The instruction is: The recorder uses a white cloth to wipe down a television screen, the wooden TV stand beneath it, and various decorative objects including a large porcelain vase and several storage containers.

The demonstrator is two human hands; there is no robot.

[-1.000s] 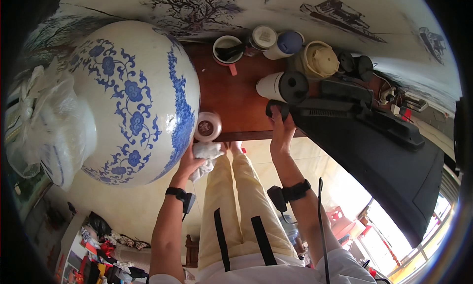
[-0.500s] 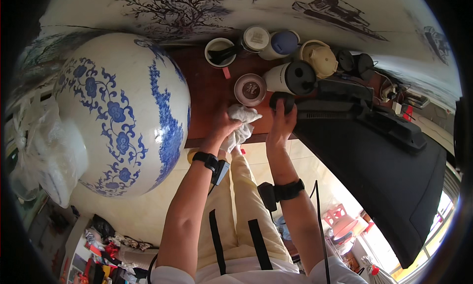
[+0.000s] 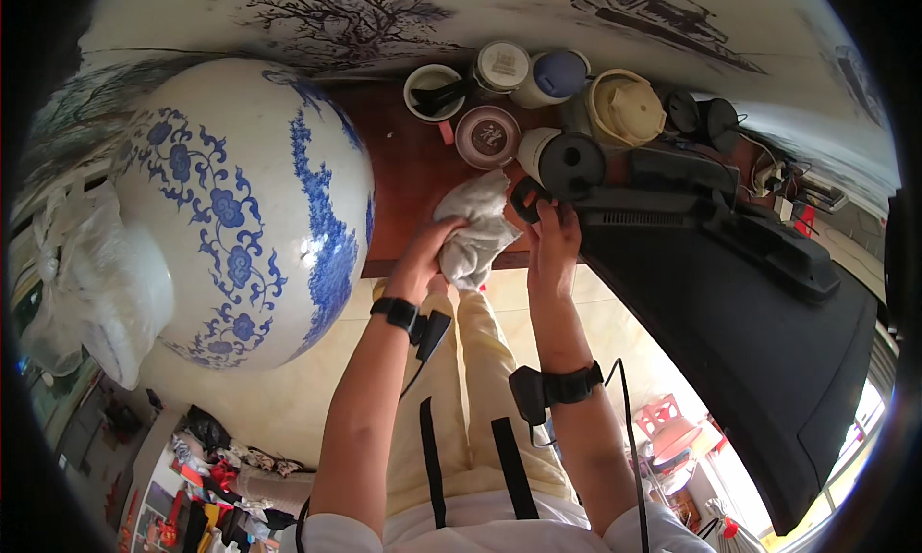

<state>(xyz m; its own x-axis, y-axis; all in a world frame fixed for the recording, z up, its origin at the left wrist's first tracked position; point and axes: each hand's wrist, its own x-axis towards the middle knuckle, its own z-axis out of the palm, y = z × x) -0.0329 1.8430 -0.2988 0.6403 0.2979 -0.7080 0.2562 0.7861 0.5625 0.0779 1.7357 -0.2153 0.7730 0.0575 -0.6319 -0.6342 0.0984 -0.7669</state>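
Note:
A crumpled white cloth (image 3: 473,228) is gripped in my left hand (image 3: 423,255), just above the near edge of the dark red wooden table (image 3: 399,183). My right hand (image 3: 554,251) has its fingers closed on a small black rounded object (image 3: 527,198); the fingers partly hide it, so its kind is unclear. Close beyond the right hand stands a white flask with a black lid (image 3: 571,164). A round brownish dish (image 3: 487,137) with a raised character in its middle lies past the cloth, next to the pink handle of a white mug (image 3: 434,76).
A large blue-and-white porcelain vase (image 3: 240,217) fills the left side. On the right, a black monitor (image 3: 730,303) juts past the table edge. Along the wall stand a white-lidded jar (image 3: 502,67), a blue-lidded cup (image 3: 561,75) and a cream pot (image 3: 626,108), with cables (image 3: 764,174) farther right.
The dish has shifted back toward the mug. In my right hand the black object has tilted and moved left, closer to the cloth. The cloth is raised and bunched differently. The black-lidded flask sits slightly nearer.

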